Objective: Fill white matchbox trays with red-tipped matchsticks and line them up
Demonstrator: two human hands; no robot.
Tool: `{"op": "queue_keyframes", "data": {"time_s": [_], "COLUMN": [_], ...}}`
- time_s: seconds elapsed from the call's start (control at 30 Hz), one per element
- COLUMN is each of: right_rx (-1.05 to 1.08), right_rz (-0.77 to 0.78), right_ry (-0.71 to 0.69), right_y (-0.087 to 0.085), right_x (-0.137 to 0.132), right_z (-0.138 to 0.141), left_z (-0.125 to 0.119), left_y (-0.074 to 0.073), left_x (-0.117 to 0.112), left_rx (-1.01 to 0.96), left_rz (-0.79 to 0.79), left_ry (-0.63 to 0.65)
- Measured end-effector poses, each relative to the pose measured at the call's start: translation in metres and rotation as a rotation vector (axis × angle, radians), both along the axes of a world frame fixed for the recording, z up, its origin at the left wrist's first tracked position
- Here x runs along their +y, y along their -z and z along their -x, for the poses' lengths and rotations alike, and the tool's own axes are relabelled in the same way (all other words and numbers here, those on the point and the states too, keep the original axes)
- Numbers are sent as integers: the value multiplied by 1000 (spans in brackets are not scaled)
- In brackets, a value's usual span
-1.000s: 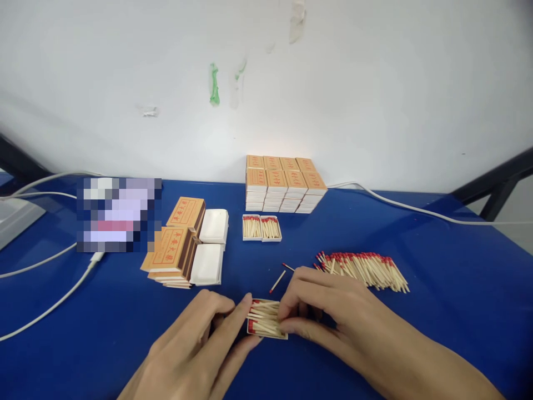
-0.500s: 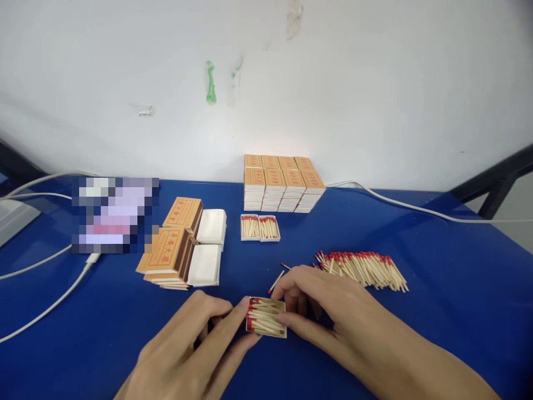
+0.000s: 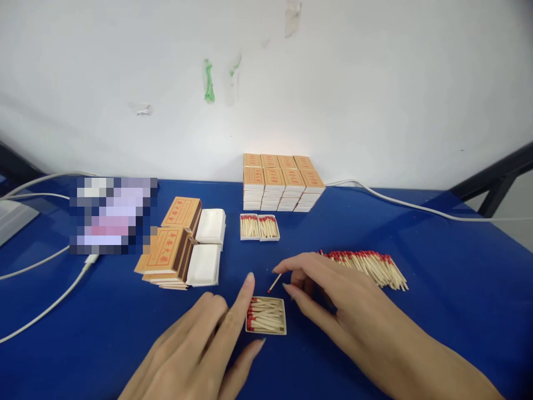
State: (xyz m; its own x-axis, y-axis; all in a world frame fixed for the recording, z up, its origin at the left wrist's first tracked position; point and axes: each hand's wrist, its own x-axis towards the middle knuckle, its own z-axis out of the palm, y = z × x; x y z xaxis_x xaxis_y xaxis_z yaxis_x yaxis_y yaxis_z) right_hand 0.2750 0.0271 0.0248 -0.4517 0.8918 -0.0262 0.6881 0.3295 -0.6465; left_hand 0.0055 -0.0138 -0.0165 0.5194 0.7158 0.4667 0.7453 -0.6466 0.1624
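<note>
A small white tray point(image 3: 266, 332) filled with red-tipped matches lies on the blue table point(image 3: 449, 289) in front of me. My left hand point(image 3: 204, 344) rests just left of it, fingers stretched out and index finger lifted beside the tray's left edge, holding nothing. My right hand point(image 3: 333, 294) hovers to the tray's right with its fingers apart. Its index fingertip touches the end of a single loose match point(image 3: 273, 284) lying just beyond the tray. A pile of loose matches point(image 3: 368, 265) lies behind the right hand.
Two filled trays point(image 3: 259, 227) sit side by side further back, with a stacked block of orange matchboxes point(image 3: 283, 183) behind them by the wall. Orange sleeves point(image 3: 172, 247) and empty white trays point(image 3: 208, 244) lie at the left. White cables point(image 3: 45, 311) cross the left side.
Both hands have let go of the filled tray. The left index finger has lifted; the right hand has moved back to the loose match.
</note>
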Motion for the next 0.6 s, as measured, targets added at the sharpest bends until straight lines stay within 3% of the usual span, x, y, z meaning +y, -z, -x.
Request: {"op": "queue_keyframes", "data": {"time_s": [0.13,0.37,0.6], "right_rx": [-72,-151,-196], "right_rz": [-149,-245,-409], "right_ry": [-18,-80,118], "right_y": [6,18,8], "right_x": [5,5,12], "right_z": [-1,5,-2], "left_z": [-1,-7,-4], "left_y": [-9,-6,-5], "left_x": [12,12,9], "left_rx": [48,-55,-10], "left_rz": [-1,146,78], "left_ry": [88,104,75]}}
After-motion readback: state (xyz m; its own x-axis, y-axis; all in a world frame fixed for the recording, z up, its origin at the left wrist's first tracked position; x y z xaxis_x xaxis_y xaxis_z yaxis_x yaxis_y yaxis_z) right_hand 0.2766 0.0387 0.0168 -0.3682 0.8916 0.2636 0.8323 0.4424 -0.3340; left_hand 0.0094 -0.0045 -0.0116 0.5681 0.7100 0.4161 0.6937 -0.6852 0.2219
